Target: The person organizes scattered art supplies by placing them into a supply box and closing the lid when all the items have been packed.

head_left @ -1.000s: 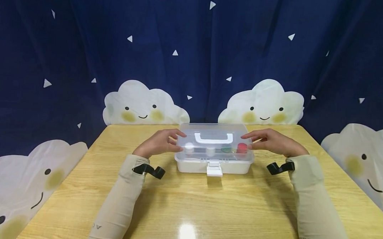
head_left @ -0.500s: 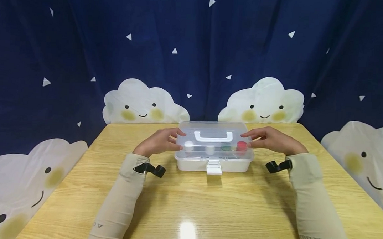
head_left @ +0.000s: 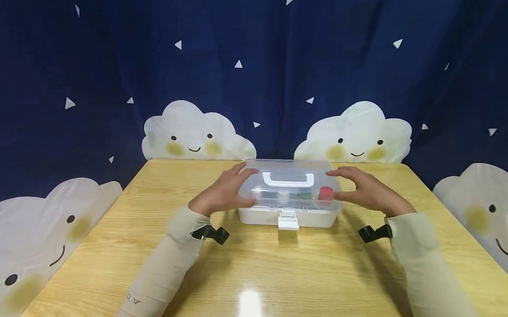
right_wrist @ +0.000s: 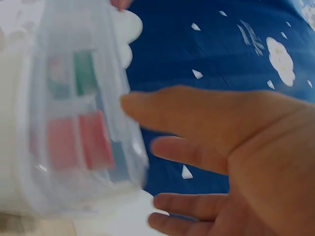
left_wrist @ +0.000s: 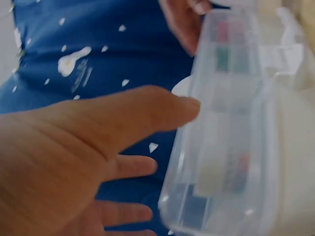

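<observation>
The clear rectangular plastic storage box [head_left: 289, 198] with a white carry handle [head_left: 288, 180] sits at the far middle of the light wooden table [head_left: 249, 272], its white front latch [head_left: 288, 221] facing the near edge. The left hand [head_left: 226, 193] takes the lid's left end and the right hand [head_left: 368, 192] its right end, thumbs low and fingers over the top, so the lid is held evenly at both ends. Both hands grasp the lid; the wrist views show the thumbs [left_wrist: 147, 110] [right_wrist: 197, 115] at its rim. Small red, green and white items show through the lid.
</observation>
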`<action>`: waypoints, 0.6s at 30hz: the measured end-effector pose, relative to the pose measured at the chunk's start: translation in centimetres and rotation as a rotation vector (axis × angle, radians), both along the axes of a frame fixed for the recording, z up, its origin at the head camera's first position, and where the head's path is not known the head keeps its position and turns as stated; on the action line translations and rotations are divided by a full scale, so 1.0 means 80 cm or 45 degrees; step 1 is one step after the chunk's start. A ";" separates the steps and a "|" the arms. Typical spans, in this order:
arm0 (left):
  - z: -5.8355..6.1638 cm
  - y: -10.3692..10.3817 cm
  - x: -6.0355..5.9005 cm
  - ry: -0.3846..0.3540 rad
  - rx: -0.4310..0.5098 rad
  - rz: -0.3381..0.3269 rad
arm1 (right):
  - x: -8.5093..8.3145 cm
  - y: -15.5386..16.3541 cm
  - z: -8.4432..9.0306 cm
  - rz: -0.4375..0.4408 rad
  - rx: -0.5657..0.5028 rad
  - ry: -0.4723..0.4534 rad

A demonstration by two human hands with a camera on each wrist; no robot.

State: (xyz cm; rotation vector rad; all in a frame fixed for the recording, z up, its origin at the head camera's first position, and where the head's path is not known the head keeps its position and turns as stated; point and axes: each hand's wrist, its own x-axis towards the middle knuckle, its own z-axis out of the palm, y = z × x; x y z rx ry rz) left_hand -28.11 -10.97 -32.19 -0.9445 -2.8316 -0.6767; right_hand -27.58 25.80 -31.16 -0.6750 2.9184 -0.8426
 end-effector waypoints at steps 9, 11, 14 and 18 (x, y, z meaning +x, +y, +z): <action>-0.019 0.038 0.021 0.295 -0.234 -0.118 | 0.017 -0.044 -0.021 0.138 0.030 0.153; -0.023 0.045 0.023 0.339 -0.276 -0.107 | 0.021 -0.053 -0.028 0.179 0.051 0.221; -0.029 0.053 0.026 0.383 -0.314 -0.087 | 0.027 -0.064 -0.037 0.201 0.114 0.333; -0.037 0.060 0.029 0.421 -0.333 -0.080 | 0.032 -0.076 -0.044 0.208 0.191 0.440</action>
